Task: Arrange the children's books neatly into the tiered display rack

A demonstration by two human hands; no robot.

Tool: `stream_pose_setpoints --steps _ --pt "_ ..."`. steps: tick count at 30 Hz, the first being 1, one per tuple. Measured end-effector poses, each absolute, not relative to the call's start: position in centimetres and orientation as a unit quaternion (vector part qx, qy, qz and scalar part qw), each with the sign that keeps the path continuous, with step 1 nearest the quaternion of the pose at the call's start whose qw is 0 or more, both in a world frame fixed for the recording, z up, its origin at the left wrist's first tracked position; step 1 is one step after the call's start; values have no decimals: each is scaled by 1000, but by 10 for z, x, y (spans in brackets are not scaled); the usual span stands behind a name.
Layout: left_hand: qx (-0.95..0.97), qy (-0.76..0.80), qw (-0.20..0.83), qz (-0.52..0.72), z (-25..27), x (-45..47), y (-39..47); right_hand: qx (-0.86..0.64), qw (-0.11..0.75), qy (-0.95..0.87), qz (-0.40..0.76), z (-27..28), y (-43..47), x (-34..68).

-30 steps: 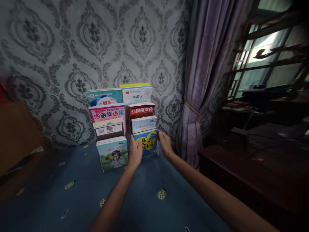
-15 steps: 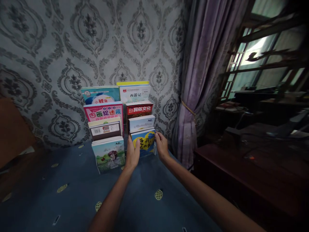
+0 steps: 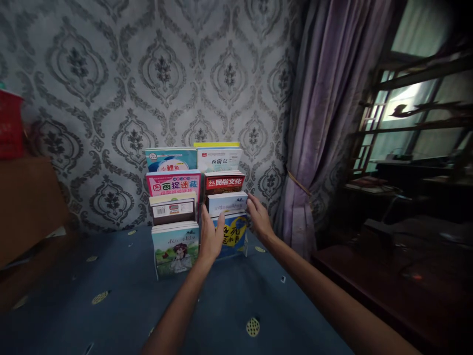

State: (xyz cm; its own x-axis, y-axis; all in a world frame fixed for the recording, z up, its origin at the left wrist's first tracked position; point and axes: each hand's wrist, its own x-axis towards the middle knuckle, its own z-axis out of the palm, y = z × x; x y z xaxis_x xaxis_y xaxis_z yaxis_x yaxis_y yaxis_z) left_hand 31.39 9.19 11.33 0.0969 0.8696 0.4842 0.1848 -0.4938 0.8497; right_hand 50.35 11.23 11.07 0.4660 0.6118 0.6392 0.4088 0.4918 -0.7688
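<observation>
Left of the left hand (image 3: 212,237), the way is blocked by a green-covered book (image 3: 175,259); right of the right hand (image 3: 260,217), a gap is left before the purple curtain (image 3: 301,222).

the books (image 3: 175,254) stand on the cloth (image 3: 221,310) in two side-by-side columns, stepped in rows front to back. behind the books is the wall (image 3: 162,69); right of them, the curtain (image 3: 305,207), and farther right, the desk (image 3: 351,271). left of the books is the box (image 3: 29,202). the left hand (image 3: 212,237) is at the left edge of the books' right column, the right hand (image 3: 260,217) at its right edge.
</observation>
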Motion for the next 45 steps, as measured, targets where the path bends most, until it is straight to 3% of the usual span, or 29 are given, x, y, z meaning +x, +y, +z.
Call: stream_pose_setpoints --steps 19,31,45 --pt "702 353 299 542 141 312 109 -502 692 -512 77 123 109 491" --pt "755 352 251 494 58 285 70 -531 670 -518 31 70 83 500" --pt "718 351 333 500 58 295 80 -523 650 -548 59 62 85 493"
